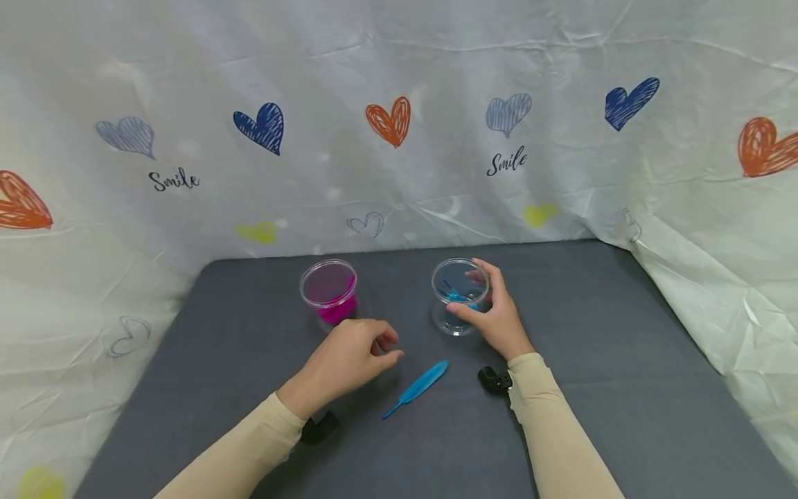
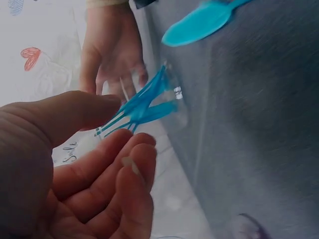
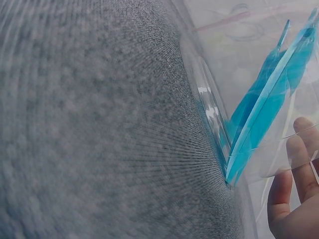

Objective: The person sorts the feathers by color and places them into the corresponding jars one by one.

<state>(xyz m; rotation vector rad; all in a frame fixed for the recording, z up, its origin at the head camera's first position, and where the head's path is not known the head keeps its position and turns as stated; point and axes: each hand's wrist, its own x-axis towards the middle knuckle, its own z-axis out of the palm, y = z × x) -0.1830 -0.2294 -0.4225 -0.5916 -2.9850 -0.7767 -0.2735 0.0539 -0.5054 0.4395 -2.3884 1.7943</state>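
My right hand (image 1: pixel 499 320) grips a clear plastic cup (image 1: pixel 450 323) from its right side, thumb at the front and fingers behind. Several blue feathers (image 3: pixel 271 94) lean inside that cup, their thin shafts upward. My left hand (image 1: pixel 346 357) hovers between the two cups with loosely curled fingers, and nothing shows between thumb and fingertips in the left wrist view. Below it on the table lies one blue feather (image 1: pixel 425 383), apart from both hands. Just beyond the left hand stands a second clear cup (image 1: pixel 303 285) with magenta contents (image 1: pixel 337 310).
Dark grey cloth covers the table (image 1: pixel 386 457). A white curtain (image 1: pixel 436 69) printed with hearts hangs behind and along the sides. Black wrist straps (image 1: pixel 494 380) sit at both sleeves.
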